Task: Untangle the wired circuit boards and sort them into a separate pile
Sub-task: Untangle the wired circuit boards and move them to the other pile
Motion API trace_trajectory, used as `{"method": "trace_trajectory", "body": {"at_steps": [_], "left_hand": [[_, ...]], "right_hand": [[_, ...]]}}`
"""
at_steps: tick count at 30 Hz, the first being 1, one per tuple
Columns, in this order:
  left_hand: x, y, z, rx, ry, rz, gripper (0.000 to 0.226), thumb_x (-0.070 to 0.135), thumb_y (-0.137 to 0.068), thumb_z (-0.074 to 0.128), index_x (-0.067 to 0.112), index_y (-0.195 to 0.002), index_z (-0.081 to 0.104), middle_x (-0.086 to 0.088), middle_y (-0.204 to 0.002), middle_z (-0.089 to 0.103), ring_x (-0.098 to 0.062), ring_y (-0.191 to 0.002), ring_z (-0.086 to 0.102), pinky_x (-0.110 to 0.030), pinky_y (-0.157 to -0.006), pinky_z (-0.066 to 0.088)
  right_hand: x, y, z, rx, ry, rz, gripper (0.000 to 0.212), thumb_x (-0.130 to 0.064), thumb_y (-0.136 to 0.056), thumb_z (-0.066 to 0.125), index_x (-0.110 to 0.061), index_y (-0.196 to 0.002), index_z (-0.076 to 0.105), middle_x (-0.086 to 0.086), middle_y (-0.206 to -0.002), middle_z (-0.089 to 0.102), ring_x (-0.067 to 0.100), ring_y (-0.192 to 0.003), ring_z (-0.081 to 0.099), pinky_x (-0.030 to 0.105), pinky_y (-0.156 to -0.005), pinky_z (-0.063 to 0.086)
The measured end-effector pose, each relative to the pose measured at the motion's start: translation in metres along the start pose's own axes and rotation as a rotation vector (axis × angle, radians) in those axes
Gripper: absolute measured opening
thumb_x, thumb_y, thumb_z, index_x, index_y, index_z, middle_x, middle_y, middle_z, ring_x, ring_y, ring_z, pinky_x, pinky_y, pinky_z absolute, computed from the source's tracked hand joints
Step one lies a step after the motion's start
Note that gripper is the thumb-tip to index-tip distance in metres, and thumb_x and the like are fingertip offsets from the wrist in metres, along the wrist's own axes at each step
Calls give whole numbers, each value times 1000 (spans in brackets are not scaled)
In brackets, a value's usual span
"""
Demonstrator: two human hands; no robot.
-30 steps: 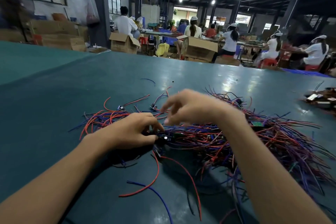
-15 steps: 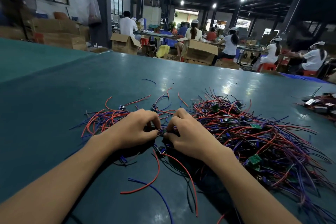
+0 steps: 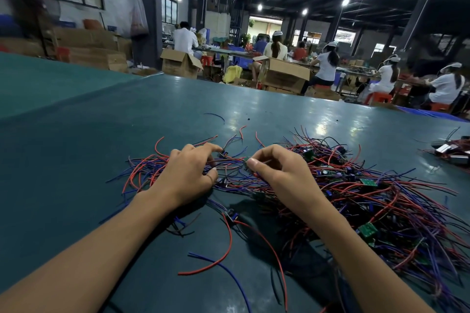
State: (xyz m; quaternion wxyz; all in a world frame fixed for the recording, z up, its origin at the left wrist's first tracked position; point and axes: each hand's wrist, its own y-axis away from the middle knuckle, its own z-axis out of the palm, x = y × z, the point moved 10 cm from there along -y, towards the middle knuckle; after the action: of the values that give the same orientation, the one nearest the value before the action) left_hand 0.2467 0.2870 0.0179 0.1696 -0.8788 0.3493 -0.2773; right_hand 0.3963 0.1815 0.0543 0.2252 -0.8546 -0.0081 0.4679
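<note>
A loose red wire (image 3: 230,241) and a loose blue wire (image 3: 229,272) curl across the dark teal desk (image 3: 76,160) between the two bare forearms. Just past them lies a small dark circuit board (image 3: 232,216), its red lead trailing back toward the viewer.

Further on, both hands are down among the wiring. The left hand (image 3: 185,180) rests knuckles-up on the strands. Its grip is narrow, with thumb and curled fingers closed on thin red and blue wires (image 3: 230,169) that run across to the other hand, while the forefinger reaches forward. The right hand (image 3: 282,175) has a tight grip too, pinching a small green circuit board (image 3: 246,160) between thumb and forefinger, just above the desk and close to the left fingertips.

To the right of the hands, reaching under the right wrist, spreads the large tangled heap of red, blue and purple wired boards (image 3: 394,206), with green boards showing here and there. Left of the left hand sits a thinner spread of red and blue wired boards (image 3: 145,170), touching that hand.

Well apart, at the desk's far right edge, is a cluster of silvery metal parts (image 3: 455,154). Beyond the desk stand open brown cardboard boxes (image 3: 180,62) and seated people in white tops (image 3: 328,66) at long benches.
</note>
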Motion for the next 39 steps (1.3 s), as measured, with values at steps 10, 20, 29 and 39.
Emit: {"method": "trace_trajectory", "body": {"at_steps": [10,20,29,39], "left_hand": [[-17,2,-14,141,201,-145,77,34,-87,75,24,-150,33,16,-91,65,-21,-94,63,-49,-97,46],[10,5,-4,-239,568,9,80,12,-60,54,40,-134,53,17,-111,70,-5,-109,60,-24,-84,42],[65,5,-7,-201,923,124,32,36,-99,58,19,-126,64,-2,-106,75,-18,-97,72,-30,-80,57],[47,1,-18,15,710,118,23,34,-92,66,15,-96,78,10,-59,60,-2,-54,51,-14,-55,37]], "right_hand": [[-8,-6,-27,105,-451,-64,18,-3,-96,63,-10,-112,66,11,-96,71,27,-91,73,32,-74,59],[-8,-7,-42,159,-1167,6,19,-14,-91,60,-9,-109,65,7,-95,71,25,-98,72,32,-80,59],[11,-5,-6,59,-1087,181,28,-5,-82,66,-6,-110,71,5,-88,71,13,-79,68,22,-70,54],[19,-2,-12,163,-806,206,19,-26,-76,76,-12,-87,81,2,-83,68,15,-72,62,27,-62,51]]}}
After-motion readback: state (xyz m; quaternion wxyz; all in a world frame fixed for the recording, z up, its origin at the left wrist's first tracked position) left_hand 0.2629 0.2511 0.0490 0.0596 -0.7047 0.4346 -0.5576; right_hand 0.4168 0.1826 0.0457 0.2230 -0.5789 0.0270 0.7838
